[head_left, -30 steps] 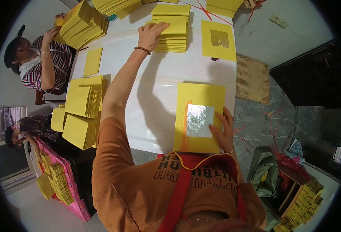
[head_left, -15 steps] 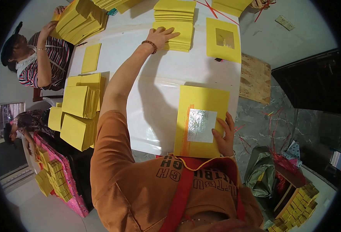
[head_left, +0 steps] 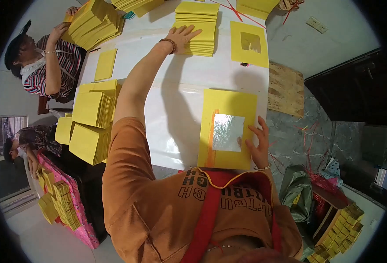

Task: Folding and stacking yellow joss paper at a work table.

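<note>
My left arm reaches far over the white table, and my left hand (head_left: 186, 38) lies with spread fingers on a stack of folded yellow paper (head_left: 200, 44). A large yellow paper piece (head_left: 230, 160) lies in front of me at the near table edge. On it is a shiny silver rectangle (head_left: 228, 133), with an orange strip (head_left: 211, 138) along its left side. Beside its right edge is my right hand (head_left: 259, 139), open, its fingertips at or just over the paper; I cannot tell if they touch it.
Another yellow piece with a metallic rectangle (head_left: 249, 53) lies at the far right of the white table (head_left: 180, 109). Yellow stacks (head_left: 88, 109) stand on the left. A person in a striped shirt (head_left: 57, 57) handles yellow bundles. Right of the table are a wooden board (head_left: 285, 92) and a green bag (head_left: 296, 193).
My right hand's fingers have lifted and spread apart from the silver rectangle's edge. My left hand stays on the yellow stack, with its fingers a little more spread. The view has shifted slightly.
</note>
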Available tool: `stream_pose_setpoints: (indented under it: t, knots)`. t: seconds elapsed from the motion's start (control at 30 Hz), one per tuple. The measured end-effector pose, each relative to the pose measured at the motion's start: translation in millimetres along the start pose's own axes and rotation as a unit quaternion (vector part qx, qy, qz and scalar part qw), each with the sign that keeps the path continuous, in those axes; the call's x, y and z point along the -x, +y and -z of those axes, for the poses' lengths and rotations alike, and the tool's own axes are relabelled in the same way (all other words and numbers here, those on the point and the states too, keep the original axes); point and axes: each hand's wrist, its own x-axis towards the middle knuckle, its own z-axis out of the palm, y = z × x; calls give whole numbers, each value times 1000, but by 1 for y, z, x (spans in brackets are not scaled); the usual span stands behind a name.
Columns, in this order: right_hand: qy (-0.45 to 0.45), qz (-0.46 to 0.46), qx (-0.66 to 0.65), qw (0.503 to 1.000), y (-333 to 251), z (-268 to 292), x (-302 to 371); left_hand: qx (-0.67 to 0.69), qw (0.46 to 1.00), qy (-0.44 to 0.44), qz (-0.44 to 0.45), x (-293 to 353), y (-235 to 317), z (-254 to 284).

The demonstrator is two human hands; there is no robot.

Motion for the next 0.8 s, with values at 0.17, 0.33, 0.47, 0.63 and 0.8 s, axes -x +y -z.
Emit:
stream_pose_setpoints:
  t: [0.17,0.33,0.47,0.63,0.8]
  knots:
    - [-46,91,170,980,-6,6,-1,111,989,90,27,39,23,22]
    - [-37,99,162,981,9,-2,3,338,922,147,-117,131,127,43]
    - [-19,116,105,988,20,-7,4,324,919,52,-218,222,211,54]
    - [-30,110,64,991,23,-8,-1,299,928,117,-189,254,241,31]
    - [-33,-27,-181,982,35,-10,-3,498,859,26,-112,248,228,37]
